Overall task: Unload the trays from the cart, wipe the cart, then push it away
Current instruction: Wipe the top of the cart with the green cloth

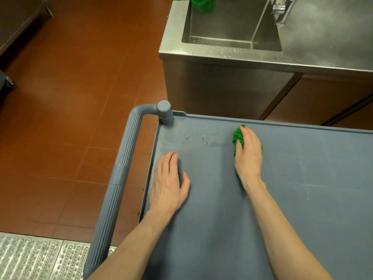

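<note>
- Grey cart (282,199): top shelf bare, no trays on it, parked just in front of the steel sink unit (222,63).
- Right hand (249,156) closed over a bunched green cloth (237,138), pressing it onto the shelf near the far rim.
- Left hand (168,184) flat on the shelf, fingers loose, holding nothing, near the ribbed cart handle (121,172).
- Water droplets (199,138) on the shelf just left of the cloth.
- Second green cloth (201,3) draped over the sink's far edge.
</note>
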